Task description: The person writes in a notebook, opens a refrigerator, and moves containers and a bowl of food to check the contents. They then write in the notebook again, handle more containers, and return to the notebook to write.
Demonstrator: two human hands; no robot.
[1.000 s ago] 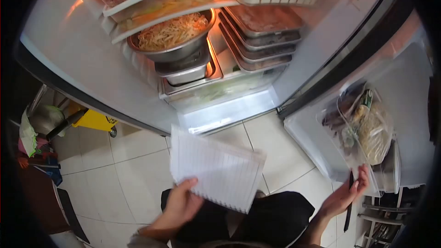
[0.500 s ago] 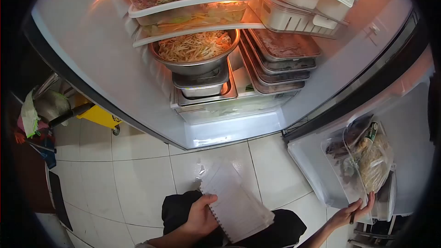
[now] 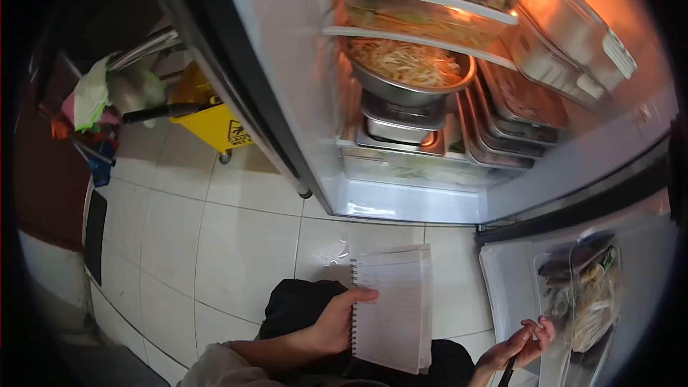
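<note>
My left hand (image 3: 334, 324) is closed on a spiral notebook (image 3: 395, 315) with lined pages, its thumb lying on the page near the wire binding. The notebook is over my knees, in front of the open fridge. At the lower right, my right hand (image 3: 521, 344) has its fingers curled, with a dark pen (image 3: 507, 373) pointing down from it. Beside that hand is the fridge door's clear bin (image 3: 545, 294), which holds a plastic bag of pale food (image 3: 593, 312) and dark wrapped items.
Inside the fridge are a metal bowl of shredded vegetables (image 3: 408, 64), stacked metal trays (image 3: 527, 104), lidded food containers (image 3: 430, 20) and white baskets (image 3: 566, 57). A yellow wet-floor mop bucket (image 3: 211, 125) stands left, beyond the fridge's left edge. Tiles (image 3: 244, 244) cover the floor.
The view has swung left, so the fridge sits farther right. My left hand has turned the notebook more upright. My right hand has drawn away from the bagged food, its fingers curling.
</note>
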